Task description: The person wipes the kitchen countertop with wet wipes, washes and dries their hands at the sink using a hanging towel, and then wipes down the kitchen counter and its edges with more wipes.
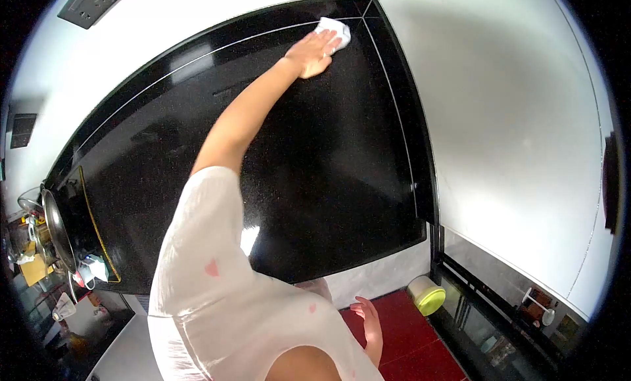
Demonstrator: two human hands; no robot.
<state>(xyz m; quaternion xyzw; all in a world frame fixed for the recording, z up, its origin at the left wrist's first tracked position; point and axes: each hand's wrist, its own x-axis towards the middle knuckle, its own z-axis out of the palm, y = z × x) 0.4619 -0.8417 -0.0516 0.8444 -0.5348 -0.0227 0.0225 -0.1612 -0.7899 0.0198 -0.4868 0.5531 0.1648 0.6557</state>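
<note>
Near the top of the view, my left hand [311, 54] lies with its fingers over a folded white cloth [335, 33], holding it against the glossy black counter [315, 157] by its far right corner. A thin pale line runs along the edge there. At the lower right, beside my body, my right hand [369, 318] hangs low above the red floor. Its fingers are slightly bent and apart, with nothing seen in them.
A pan [58, 230] and small items sit at the far left. A white bin with a lime-green rim [430, 301] stands on the red floor [411, 335]. White wall panels [506, 131] rise at the right; a socket [89, 5] is at the upper left.
</note>
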